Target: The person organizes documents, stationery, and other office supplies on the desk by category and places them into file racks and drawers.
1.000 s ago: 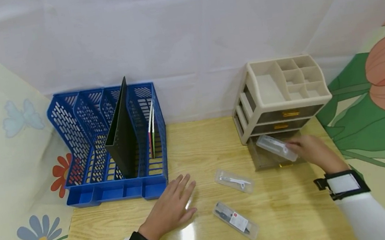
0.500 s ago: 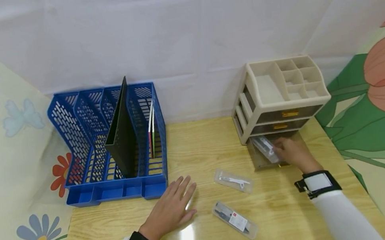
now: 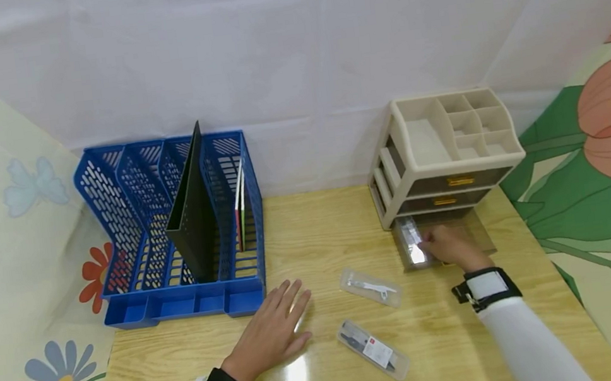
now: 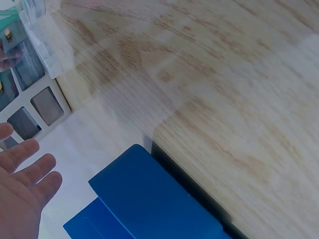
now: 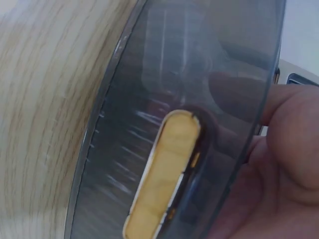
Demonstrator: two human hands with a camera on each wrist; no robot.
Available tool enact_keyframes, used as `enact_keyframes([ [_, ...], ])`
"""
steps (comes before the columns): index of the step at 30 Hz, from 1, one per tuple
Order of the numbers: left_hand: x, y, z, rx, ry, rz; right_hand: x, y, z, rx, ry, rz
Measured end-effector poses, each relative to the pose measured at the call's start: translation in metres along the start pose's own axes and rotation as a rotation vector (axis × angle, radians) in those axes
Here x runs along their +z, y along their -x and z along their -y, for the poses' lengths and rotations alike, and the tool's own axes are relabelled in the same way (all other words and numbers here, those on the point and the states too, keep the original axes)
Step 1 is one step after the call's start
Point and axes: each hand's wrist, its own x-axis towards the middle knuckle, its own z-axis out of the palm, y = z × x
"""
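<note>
My right hand (image 3: 452,245) reaches into the pulled-out bottom drawer (image 3: 467,228) of a cream desk organizer (image 3: 430,137). Its fingers pinch the edge of a clear plastic case (image 3: 411,241), which lies lengthwise along the drawer's left side. Through the smoky drawer front in the right wrist view, the thumb (image 5: 239,94) shows beside the case (image 5: 172,50); the other fingertips are mostly hidden. My left hand (image 3: 270,322) rests palm down, fingers spread, near the front right corner of a blue file rack (image 3: 182,304), holding nothing.
Two more clear cases lie mid-table: one with a white compass-like tool (image 3: 371,287), one with a dark tool and a white label (image 3: 373,350). A black folder (image 3: 195,223) and thin booklets (image 3: 241,214) stand in the rack. A yellow handle (image 5: 162,174) projects from the drawer front.
My right hand has moved left and lowered the clear case into the drawer, turning it from slanted to lengthwise along the left side. The left hand has stayed put.
</note>
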Motion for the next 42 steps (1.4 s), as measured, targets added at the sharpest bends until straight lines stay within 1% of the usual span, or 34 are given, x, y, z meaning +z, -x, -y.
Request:
enact_keyframes([
  [4,0.002,-0.001,0.0,-0.001,-0.002,-0.003,0.003,-0.003,0.0,0.03,0.01,0.024],
  [9,0.004,-0.005,-0.003,-0.011,0.0,0.018,0.006,-0.005,-0.002,0.073,0.015,0.033],
  [12,0.003,-0.008,-0.006,-0.025,0.02,0.031,0.008,-0.004,-0.001,0.093,0.028,0.018],
  [15,0.003,-0.014,-0.011,-0.041,0.078,0.042,0.009,0.001,0.004,0.096,0.046,-0.02],
  [18,0.003,-0.021,-0.018,-0.047,0.138,0.043,0.01,0.009,0.011,0.057,0.087,-0.112],
  [20,0.004,-0.026,-0.023,-0.048,0.17,0.05,0.011,0.015,0.017,-0.001,0.12,-0.213],
  [22,0.006,-0.031,-0.027,-0.044,0.185,0.058,0.015,0.021,0.023,-0.104,0.162,-0.363],
  [25,0.01,-0.038,-0.032,-0.037,0.207,0.084,0.022,0.029,0.031,-0.258,0.183,-0.585],
  [27,0.013,-0.042,-0.035,-0.025,0.212,0.104,0.027,0.035,0.036,-0.345,0.181,-0.688],
  [28,0.014,-0.044,-0.037,-0.019,0.212,0.114,0.029,0.038,0.039,-0.372,0.175,-0.714],
  [31,0.018,-0.05,-0.043,0.001,0.222,0.139,0.035,0.05,0.047,-0.415,0.159,-0.73],
  [35,0.025,-0.056,-0.051,0.046,0.242,0.153,0.044,0.062,0.054,-0.441,0.147,-0.708],
  [42,0.035,-0.062,-0.062,0.127,0.276,0.186,0.067,0.069,0.056,-0.438,0.114,-0.626],
])
